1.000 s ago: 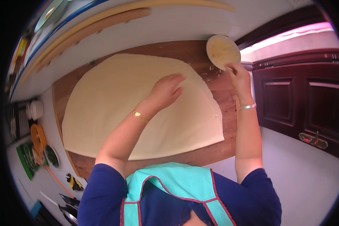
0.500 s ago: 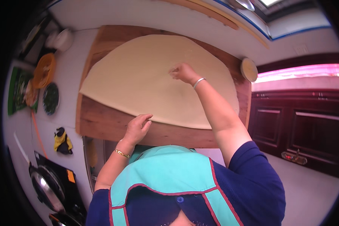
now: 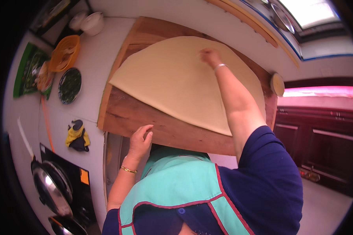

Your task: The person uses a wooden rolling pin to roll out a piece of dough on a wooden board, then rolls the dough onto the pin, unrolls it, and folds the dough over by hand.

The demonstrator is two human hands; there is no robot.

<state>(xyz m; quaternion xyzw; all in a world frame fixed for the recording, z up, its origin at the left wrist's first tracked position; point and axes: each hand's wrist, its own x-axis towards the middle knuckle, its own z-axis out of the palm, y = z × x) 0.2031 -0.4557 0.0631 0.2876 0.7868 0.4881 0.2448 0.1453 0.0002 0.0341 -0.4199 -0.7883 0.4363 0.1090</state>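
Note:
A large, thin sheet of pale dough [image 3: 172,78] covers most of the wooden board [image 3: 141,117]. Its near edge runs almost straight, slanting from upper left to lower right, and the far edge is rounded. Over the far part of the sheet, my right hand [image 3: 211,58] has its fingers bunched together and slightly blurred; what they hold, if anything, I cannot make out. My left hand [image 3: 140,143] hovers by the board's near edge, thumb and fingers apart, holding nothing and off the dough.
Left of the board, the counter holds a plate of chopped greens [image 3: 70,86], an orange basket [image 3: 65,53], white bowls [image 3: 92,24], a yellow-black cloth [image 3: 78,137] and a lidded pan [image 3: 53,188]. A round pale dish [image 3: 277,84] sits at the board's right corner.
My right hand has moved farther away over the dough. My left hand has drawn back from the dough's near edge. The whole view has shifted and tilted.

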